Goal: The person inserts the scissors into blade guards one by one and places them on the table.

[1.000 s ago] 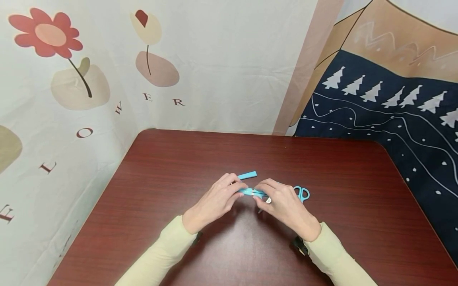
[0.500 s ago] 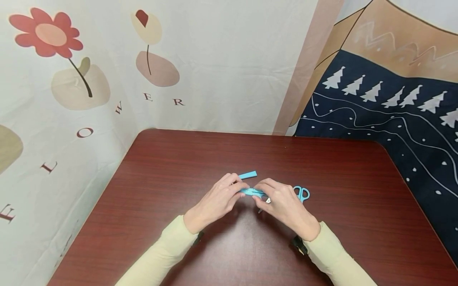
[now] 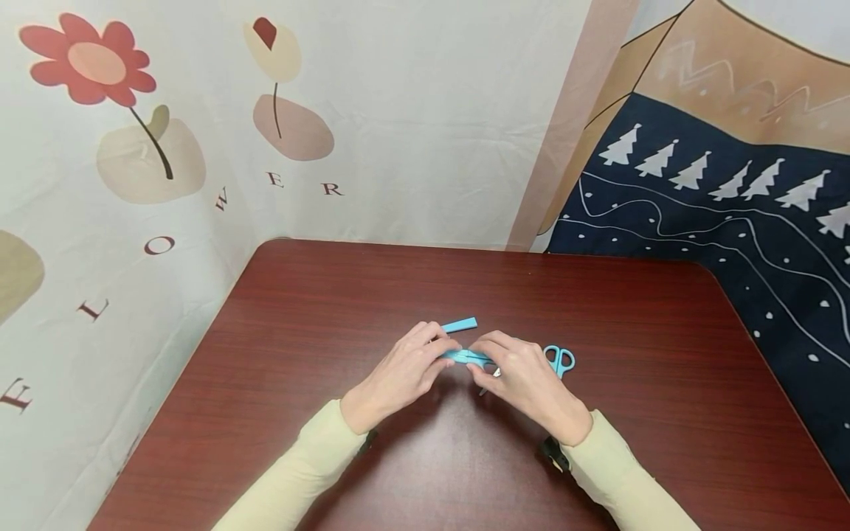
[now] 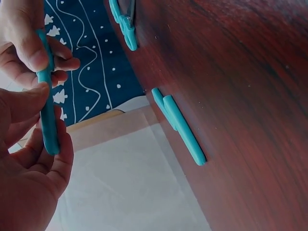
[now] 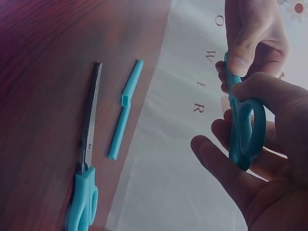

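The left hand (image 3: pixel 401 372) pinches the cap (image 4: pixel 49 120), the right hand (image 3: pixel 531 382) the handles (image 5: pixel 260 126): sensible holds on scissors (image 3: pixel 468 357) looking light, stiff, smooth.

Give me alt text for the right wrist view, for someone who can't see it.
A left hand and, below it in the picture, a right hand hold a teal loop-handled item. Teal-handled scissors and a slim teal piece lie apart on a reddish-brown table beside a pale lettered backdrop.

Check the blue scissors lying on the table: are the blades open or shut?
Shut. In the right wrist view, the blades of those scissors lie together up to the tip.
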### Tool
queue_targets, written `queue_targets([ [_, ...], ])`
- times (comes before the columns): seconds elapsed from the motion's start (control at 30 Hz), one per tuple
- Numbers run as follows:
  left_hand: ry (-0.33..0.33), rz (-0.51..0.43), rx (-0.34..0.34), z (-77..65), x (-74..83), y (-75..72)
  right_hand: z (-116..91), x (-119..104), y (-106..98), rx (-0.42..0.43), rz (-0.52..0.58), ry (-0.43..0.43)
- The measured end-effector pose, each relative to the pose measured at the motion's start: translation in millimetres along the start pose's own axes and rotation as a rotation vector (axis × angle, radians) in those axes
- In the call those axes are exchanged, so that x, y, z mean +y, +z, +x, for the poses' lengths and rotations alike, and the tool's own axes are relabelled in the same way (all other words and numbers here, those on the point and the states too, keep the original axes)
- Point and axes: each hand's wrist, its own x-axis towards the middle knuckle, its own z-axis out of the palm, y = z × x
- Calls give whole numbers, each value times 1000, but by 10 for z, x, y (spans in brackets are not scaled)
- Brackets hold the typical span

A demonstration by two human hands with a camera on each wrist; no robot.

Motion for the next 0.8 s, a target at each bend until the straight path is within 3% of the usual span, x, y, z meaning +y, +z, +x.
queue_targets([
  [0.53, -78, -35, -79, -87, -2, -14, -49, -1, 47, -36, -2, -1],
  [0.8, -62, -14, -88, -119, -9, -13, -47, -13, 85, -29, -27, -25],
])
